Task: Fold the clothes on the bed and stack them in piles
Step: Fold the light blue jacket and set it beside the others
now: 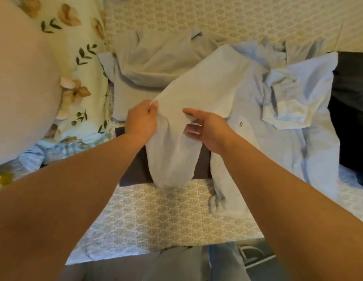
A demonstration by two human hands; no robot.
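A pale whitish garment is lifted in the middle of the bed, and its lower end droops over a folded dark brown garment. My left hand pinches the pale garment's left edge. A little to the right, my right hand holds a fold of the same cloth between thumb and fingers. A crumpled light blue shirt lies spread out on the right, partly under the pale garment. Behind it lies a grey garment.
A large beige pillow and floral bedding fill the left side. A dark garment lies at the right edge. The patterned bed cover runs to the near edge of the bed, with my legs below it.
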